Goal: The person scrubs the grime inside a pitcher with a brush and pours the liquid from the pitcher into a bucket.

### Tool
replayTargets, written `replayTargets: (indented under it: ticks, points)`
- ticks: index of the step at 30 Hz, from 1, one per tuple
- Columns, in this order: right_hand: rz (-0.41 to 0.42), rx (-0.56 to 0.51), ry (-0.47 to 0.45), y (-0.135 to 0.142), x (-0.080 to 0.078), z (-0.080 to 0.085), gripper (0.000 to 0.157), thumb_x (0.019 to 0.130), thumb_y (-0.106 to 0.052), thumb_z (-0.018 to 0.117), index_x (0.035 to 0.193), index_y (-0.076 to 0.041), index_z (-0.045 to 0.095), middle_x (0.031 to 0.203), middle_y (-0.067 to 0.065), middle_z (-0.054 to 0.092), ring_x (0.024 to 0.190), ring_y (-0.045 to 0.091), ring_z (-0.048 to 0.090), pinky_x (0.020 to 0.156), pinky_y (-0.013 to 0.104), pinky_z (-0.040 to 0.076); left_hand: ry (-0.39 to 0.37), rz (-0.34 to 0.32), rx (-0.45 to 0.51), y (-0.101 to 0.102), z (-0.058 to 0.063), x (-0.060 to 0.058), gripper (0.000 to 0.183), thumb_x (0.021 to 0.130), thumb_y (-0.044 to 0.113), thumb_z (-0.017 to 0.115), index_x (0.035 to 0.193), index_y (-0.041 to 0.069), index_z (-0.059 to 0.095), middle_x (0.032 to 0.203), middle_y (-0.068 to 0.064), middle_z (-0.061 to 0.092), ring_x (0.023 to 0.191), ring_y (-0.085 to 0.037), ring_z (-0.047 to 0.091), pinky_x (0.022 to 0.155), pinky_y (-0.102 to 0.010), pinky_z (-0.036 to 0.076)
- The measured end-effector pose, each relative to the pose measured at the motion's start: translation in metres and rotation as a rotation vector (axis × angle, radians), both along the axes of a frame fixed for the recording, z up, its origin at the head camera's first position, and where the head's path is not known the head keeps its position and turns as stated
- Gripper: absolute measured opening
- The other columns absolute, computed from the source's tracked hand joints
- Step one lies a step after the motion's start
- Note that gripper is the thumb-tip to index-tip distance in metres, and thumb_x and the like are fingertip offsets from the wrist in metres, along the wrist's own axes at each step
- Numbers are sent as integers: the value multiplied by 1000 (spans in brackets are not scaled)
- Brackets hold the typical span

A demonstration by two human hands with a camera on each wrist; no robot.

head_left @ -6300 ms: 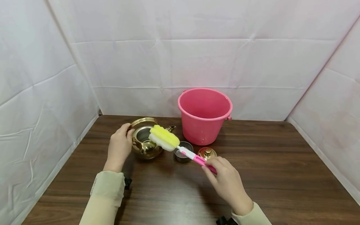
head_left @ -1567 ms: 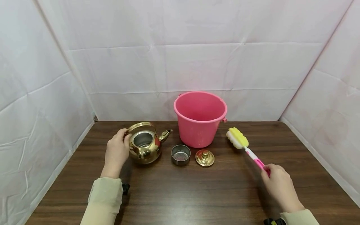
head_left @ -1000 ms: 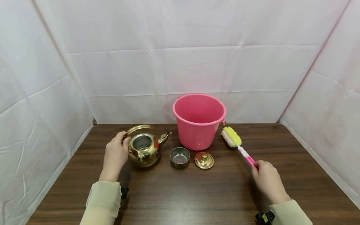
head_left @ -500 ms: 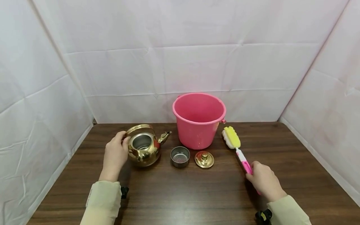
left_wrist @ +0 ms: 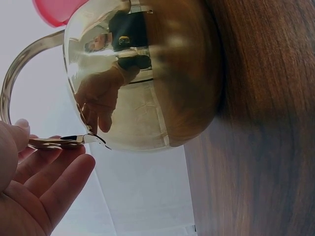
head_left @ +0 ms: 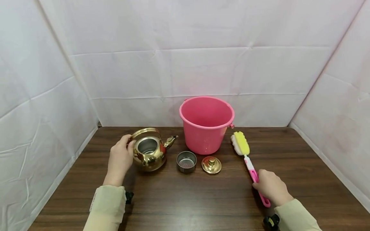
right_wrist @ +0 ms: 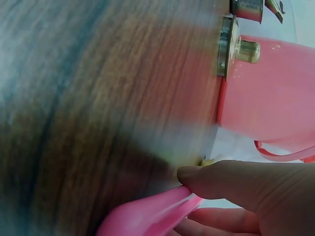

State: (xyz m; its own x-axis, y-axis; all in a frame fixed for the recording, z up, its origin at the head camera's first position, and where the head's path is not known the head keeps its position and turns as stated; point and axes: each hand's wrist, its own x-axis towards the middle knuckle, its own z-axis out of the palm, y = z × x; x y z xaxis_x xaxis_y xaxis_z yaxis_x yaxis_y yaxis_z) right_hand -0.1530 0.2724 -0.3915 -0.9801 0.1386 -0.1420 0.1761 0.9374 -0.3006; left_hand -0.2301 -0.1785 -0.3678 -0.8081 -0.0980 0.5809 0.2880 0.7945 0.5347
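My left hand [head_left: 119,160] grips the side of the arched handle on a gold teapot [head_left: 148,158], which stands uncovered on the table. In the left wrist view, thumb and fingers close around that handle [left_wrist: 29,54]. At the right, my right hand [head_left: 271,187] pinches the pink handle of a sponge bottle brush [head_left: 241,143]. The brush lies along the tabletop, its yellow and white head pointing away. Up close in the right wrist view, the thumb [right_wrist: 216,181] presses on the pink handle [right_wrist: 142,216], with fingers curled behind it; the brush head is mostly hidden there.
A pink bucket [head_left: 204,136] stands at the back middle. In front of it sit a round metal strainer [head_left: 186,162] and the gold lid [head_left: 211,165]. White cloth walls [head_left: 202,64] enclose the wooden table [head_left: 188,199] at the back and sides.
The bottle brush went from over the teapot's mouth to the table's right side, then lowered and turned straighter as my right hand came down with it. My left hand keeps the teapot handle.
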Motion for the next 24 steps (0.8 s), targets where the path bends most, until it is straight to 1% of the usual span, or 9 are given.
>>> replayTargets:
  ticks: [2,7,10,12,14,17,19,21,24]
  points:
    - [6,10,-4,-1,0,0,19,79,-17,67,76,-5,52,63,5,49,53,18,50,44,30,39,7,0,2,0,0,0,20,94,11,57,109,-2,58,98,-25,66,89,-43,64,75,-54,51]
    - [21,43,-8,-3,-1,5,31,81,-27,70,74,-6,49,61,5,47,52,18,48,43,30,37,13,-1,1,0,0,0,20,94,11,58,108,-2,58,97,-25,66,88,-43,64,75,-54,51]
    - [50,70,40,-7,-2,7,34,80,-32,70,73,-7,48,61,5,44,53,17,45,43,30,35,18,2,5,0,-1,0,19,93,11,58,108,-2,59,97,-25,66,88,-43,64,75,-54,51]
    - [78,91,87,-10,-3,8,34,80,-33,70,75,-5,52,62,5,46,56,17,45,44,31,37,18,2,8,0,-1,-1,19,93,11,58,107,-2,59,97,-25,66,89,-43,64,76,-54,51]
    - [103,110,132,-14,-4,9,36,80,-34,70,84,0,58,70,9,55,61,21,52,47,36,43,14,2,7,-1,-1,-1,19,94,11,58,108,-2,58,97,-25,66,89,-43,64,76,-54,51]
    - [117,111,177,-20,-5,11,41,81,-35,70,92,3,61,78,12,59,67,24,57,51,42,48,-7,1,6,-1,-1,-1,20,94,11,57,109,-2,58,99,-25,66,89,-42,64,75,-53,51]
    - [120,105,199,-24,-5,11,45,81,-35,70,100,6,61,86,16,62,73,29,61,54,46,50,-21,1,6,-1,0,-1,21,94,12,57,110,-2,58,99,-25,66,90,-42,64,76,-53,51]
    - [125,103,226,-27,-5,11,45,82,-34,69,102,6,61,91,19,62,78,33,62,58,49,51,-34,1,5,-1,0,-1,21,95,12,56,110,-2,58,100,-25,66,90,-42,64,76,-52,51]
    - [141,103,295,-32,-6,9,53,83,-32,69,116,9,58,109,26,61,98,42,62,70,56,52,-40,2,4,-1,-1,-1,21,95,13,56,110,-2,58,101,-25,66,91,-42,64,76,-53,51]
